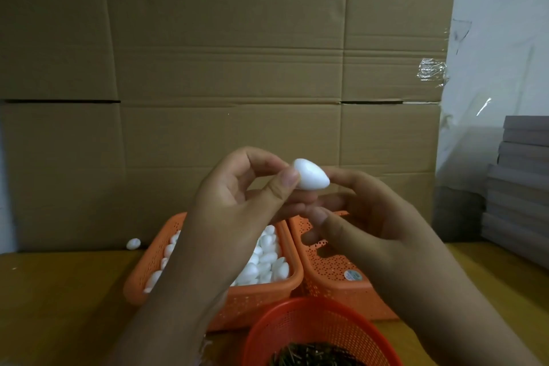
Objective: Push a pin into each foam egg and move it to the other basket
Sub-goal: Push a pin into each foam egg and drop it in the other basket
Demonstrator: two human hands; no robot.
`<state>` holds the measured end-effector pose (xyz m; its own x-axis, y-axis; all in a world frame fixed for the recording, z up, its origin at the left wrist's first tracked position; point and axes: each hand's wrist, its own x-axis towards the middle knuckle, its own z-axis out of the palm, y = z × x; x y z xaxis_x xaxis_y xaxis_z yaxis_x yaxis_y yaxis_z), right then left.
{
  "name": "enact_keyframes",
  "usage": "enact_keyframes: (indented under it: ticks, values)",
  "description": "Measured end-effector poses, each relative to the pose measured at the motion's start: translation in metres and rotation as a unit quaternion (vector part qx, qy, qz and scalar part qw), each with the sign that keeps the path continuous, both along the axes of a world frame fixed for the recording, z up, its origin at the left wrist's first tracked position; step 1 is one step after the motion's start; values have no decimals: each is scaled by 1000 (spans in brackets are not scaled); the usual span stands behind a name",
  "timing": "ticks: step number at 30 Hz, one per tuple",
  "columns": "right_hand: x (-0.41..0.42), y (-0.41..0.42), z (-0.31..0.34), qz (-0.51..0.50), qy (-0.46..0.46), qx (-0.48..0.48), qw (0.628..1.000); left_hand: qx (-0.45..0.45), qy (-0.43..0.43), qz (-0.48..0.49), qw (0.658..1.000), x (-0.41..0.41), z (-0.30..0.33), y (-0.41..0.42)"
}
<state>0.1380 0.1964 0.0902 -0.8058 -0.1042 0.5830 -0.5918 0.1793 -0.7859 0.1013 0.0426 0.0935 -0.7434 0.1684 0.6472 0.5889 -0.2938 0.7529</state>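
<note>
Pins (315,355) are lying nearest us, a dark bristling heap in the round red mesh bowl (297,324) at the bottom edge. Up above it, the left hand (237,202) is pinching the egg (312,174), thumb and curled fingers (289,178) closing on its blunt end, holding it in the air over the baskets. The right hand (377,217) is coming in at the egg's narrow tip, fingers curled and bunched close; whether a pin is between them, I cannot tell.

Risk now: that foam is smooth, light and rounded, so a sideways push is likely sending it squirting out of the pinch, and one stray egg (133,244) is already sitting on the counter (59,306) by the cardboard wall (225,68). An off-centre pin could be breaking through the side toward the holding fingertips.

Outward: the left basket (261,297), perforated orange plastic, is holding a pile of white eggs; the right basket (341,291), same make, is showing only bare bottom where visible.
</note>
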Motion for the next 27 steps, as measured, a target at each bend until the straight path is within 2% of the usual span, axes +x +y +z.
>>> enact_keyframes:
  ticks: [4, 10, 20, 24, 27]
  values:
    - [-1, -2, -1, -42, 38, -30, 998, -13, 8, 2, 1000, 0, 0, -1]
    - [0, -1, -1, -105, 82, -38, 990, -142, 67, 40, 987, -1, 1, -4]
    - [2, -1, 0, -127, 95, -26, 987, -228, 68, 31, 971, 0, -2, -5]
    - [2, -2, 0, -121, 92, -13, 988, -225, 71, 50, 971, 1, -1, -4]
    - [1, -2, -2, -110, 63, -51, 991, -181, 47, 38, 982, 0, -1, -3]
